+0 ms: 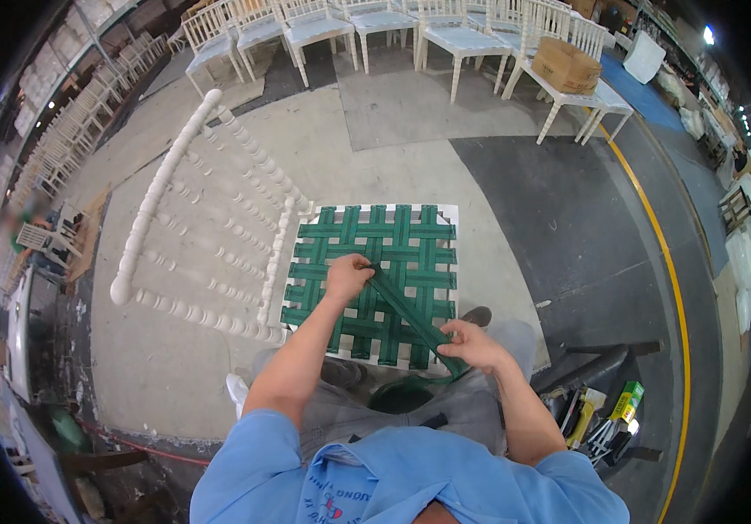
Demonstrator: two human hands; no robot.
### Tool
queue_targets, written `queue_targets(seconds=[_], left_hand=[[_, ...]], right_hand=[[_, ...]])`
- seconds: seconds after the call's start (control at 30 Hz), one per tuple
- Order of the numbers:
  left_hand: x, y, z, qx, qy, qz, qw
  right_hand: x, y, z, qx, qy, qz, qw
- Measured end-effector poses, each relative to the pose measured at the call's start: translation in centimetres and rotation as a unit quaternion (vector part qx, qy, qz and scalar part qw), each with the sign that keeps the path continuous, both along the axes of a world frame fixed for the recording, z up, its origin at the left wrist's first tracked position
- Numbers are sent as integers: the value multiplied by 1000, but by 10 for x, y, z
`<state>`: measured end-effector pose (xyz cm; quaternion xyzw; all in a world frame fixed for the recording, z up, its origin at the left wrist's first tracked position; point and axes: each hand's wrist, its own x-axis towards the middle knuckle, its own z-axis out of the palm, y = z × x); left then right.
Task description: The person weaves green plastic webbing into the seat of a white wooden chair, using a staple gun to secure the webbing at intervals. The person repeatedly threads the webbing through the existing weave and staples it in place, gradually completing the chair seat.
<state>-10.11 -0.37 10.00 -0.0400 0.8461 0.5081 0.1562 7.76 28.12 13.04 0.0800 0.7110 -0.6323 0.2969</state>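
Pale concrete floor (410,170) spreads across a big workshop, with a dark grey patch (524,201) and a curving yellow line (668,271) toward the right. Along the far side stands a row of white chairs (314,31), and a brown cardboard box (566,66) rests on a seat near its right end. More white chairs line the far left, where another person (22,237) shows only small and blurred.

Directly in front of the seated wearer is a white chair (134,249), its spindled back to the left and its seat to the right of that back. Green webbing (402,253) crosses the seat in a woven grid with small square gaps. Over this grid, a loose green strap (406,306) slants from upper left to lower right. The left hand (349,278) pinches its upper end between thumb and fingers, above the middle of the seat. The right hand (473,345) grips the same strap farther down, by the seat's near right corner; beyond that hand, the strap drops in a loop toward the lap. Tools (598,424) lie heaped at the lower right, beside a green and yellow packet (627,402).
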Motion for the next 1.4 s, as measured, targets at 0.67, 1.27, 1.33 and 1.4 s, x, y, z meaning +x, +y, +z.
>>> queue_targets(seconds=[0.67,1.27,1.33,1.4], left_hand=[[-26,4,-59,-89,27,20,995],[-105,-9,-67,-76,-357,-94,926],[-101,-5,-64,-61,-335,-51,939],[-94,8,-62,-59,-300,-13,952]], right_hand=[[-143,-152,-81,-363,-260,-270,853],[-178,-156,-120,-552,-359,-301,690],[-179,-157,-117,-543,-358,-310,694],[-184,-160,-105,-507,-364,-359,694]])
